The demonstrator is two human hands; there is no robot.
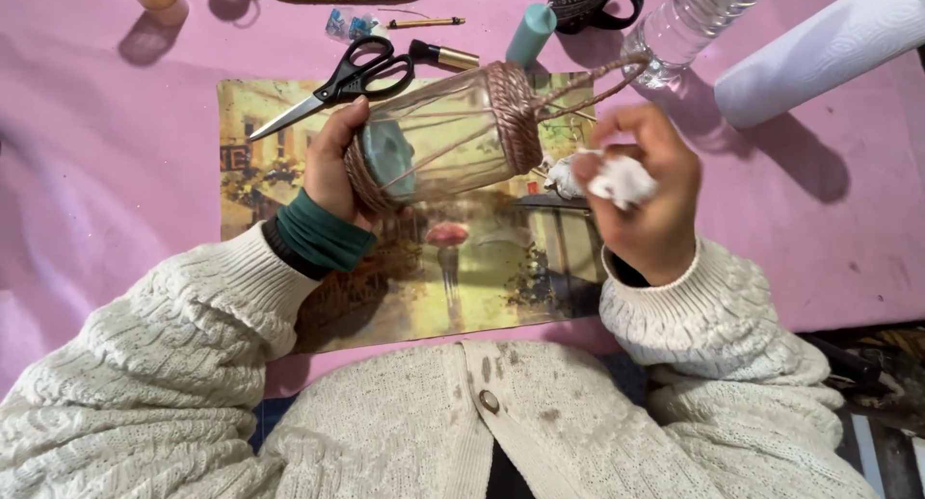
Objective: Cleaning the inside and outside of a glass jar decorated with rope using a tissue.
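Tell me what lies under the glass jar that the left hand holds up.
Under the glass jar lies a painted street-scene mat on the pink tablecloth. The jar and the left hand cover part of the mat, so that part cannot be seen.

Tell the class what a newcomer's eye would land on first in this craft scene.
First, the glass jar wound with brownish cord, held on its side by the left hand over a painted street-scene mat. Next, the right hand pinching a crumpled white tissue beside the jar's mouth. Black scissors lie behind on the pink tablecloth.
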